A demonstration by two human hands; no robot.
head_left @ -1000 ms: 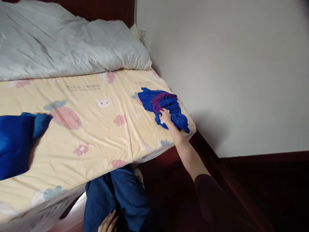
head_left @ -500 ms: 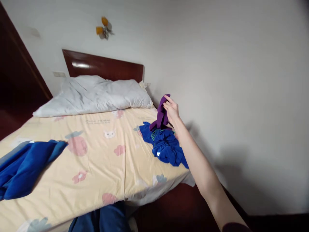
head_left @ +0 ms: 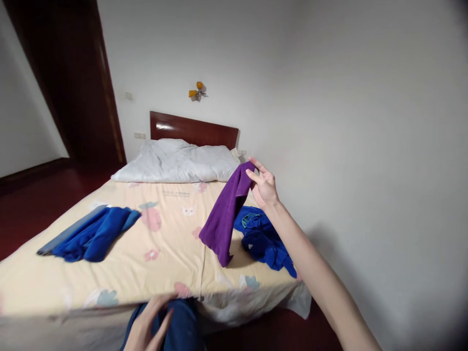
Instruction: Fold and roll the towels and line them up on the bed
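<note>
Purple cloth (head_left: 224, 219) hangs limp, creased lengthwise.

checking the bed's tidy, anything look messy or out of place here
Yes. A blue garment lies crumpled near the bed's right edge, and another blue pile sits bunched on the left. The right hand holds a purple cloth hanging unfolded above the sheet. The duvet is rumpled by the headboard.

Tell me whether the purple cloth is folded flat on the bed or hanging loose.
Hanging loose. The right hand pinches the purple cloth by its top edge; it drapes down unfolded above the bed, beside the crumpled blue clothes.
</note>
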